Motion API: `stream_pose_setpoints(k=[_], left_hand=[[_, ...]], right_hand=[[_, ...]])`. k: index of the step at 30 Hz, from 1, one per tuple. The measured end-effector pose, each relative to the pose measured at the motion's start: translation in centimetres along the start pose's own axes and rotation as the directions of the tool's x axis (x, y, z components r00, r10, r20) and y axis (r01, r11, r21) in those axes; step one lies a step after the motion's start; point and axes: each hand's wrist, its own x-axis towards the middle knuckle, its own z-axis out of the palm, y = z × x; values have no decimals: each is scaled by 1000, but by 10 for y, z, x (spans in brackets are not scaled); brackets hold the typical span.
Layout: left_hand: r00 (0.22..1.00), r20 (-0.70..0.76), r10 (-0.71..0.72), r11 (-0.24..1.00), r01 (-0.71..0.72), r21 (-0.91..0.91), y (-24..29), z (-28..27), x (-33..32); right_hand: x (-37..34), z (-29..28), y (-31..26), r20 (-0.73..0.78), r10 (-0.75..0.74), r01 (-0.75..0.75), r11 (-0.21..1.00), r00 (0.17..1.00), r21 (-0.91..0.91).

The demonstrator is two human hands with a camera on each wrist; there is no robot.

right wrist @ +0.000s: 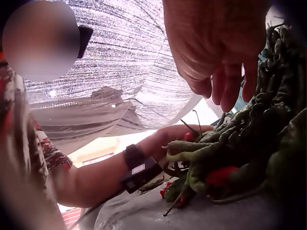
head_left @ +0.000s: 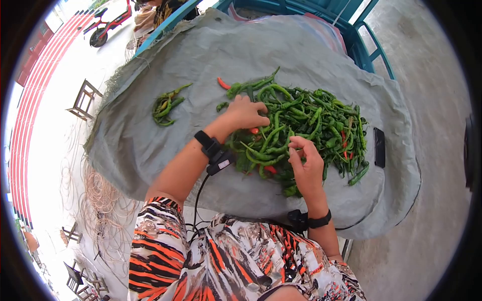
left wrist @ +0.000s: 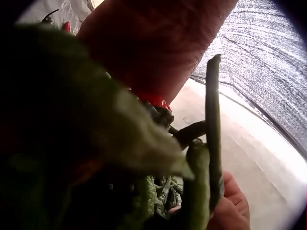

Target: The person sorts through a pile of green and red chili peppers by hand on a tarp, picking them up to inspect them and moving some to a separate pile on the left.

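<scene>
A broad heap of green chili peppers point(head_left: 321, 120), with a few red ones among them, lies on a grey cloth point(head_left: 201, 65). My left hand point(head_left: 245, 113) rests at the heap's left side, fingers bent down among the peppers; I cannot tell whether they grip one. Large blurred green shapes fill much of the left wrist view, beside a long thin green pepper point(left wrist: 213, 120). At the near edge of the heap is my right hand point(head_left: 307, 165), fingers loosely bent above the peppers. In the right wrist view its fingers point(right wrist: 232, 88) hang down with nothing between them.
A small separate pile of green peppers point(head_left: 168, 105) lies to the left. A black phone point(head_left: 379, 147) sits right of the heap. Blue metal rails point(head_left: 376, 50) stand at the back. Stools point(head_left: 84, 100) and a tangle of cord point(head_left: 105, 200) are on the floor at left.
</scene>
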Motion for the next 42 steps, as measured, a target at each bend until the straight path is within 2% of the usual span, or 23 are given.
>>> stream_pose_setpoints(k=[3,6,9,12,13,15,18,21,24,27,32,33,35,39,40,42], left_hand=[[998,-18,55,994,-56,-97,6,-6,-2],[998,22,55,903,-40,-428,-3,-5,0],[996,41,74,886,-47,-461,3,-10,-4],[989,58,-133,929,144,-340,18,-17,-14],[990,60,-125,925,138,-354,17,-14,-13],[993,63,-103,919,119,-375,14,-9,-8],[999,-47,-2,922,-17,-387,13,-2,-13],[994,-110,-21,824,-45,-565,11,-2,-23],[999,-15,32,730,-33,-683,15,-10,-38],[993,11,116,722,-77,-687,26,-20,-54],[966,-102,237,717,-244,-653,35,-33,-66],[958,-122,260,711,-275,-646,38,-39,-67],[964,-148,219,697,-261,-668,40,-53,-67],[971,-205,126,679,-235,-696,33,-68,-52],[965,-223,140,701,-256,-666,35,-74,-50],[948,-288,139,566,-314,-762,37,-77,-43]], right_hand=[[-4,-2,4,18,-11,11,1000,1000,4],[0,-5,7,30,-31,31,1000,999,1],[5,-9,10,43,-54,53,999,998,9],[6,-14,14,64,-99,99,995,993,6],[7,-17,14,75,-102,102,995,992,8],[8,-21,15,87,-115,115,993,989,5],[7,-27,17,90,-118,119,993,989,-5],[3,-35,24,68,-87,87,996,994,13],[-3,-37,30,43,-64,62,997,997,36],[-6,-32,25,44,-68,68,998,997,13],[-11,-31,22,42,-137,140,986,990,-89],[-13,-32,20,33,-95,97,992,995,-82],[-18,-36,13,22,-15,16,998,1000,-66],[-21,-40,12,-17,-19,18,998,1000,-62],[-21,-41,13,-20,-21,20,998,1000,-61],[-20,-44,15,-18,-14,13,998,1000,-57]])
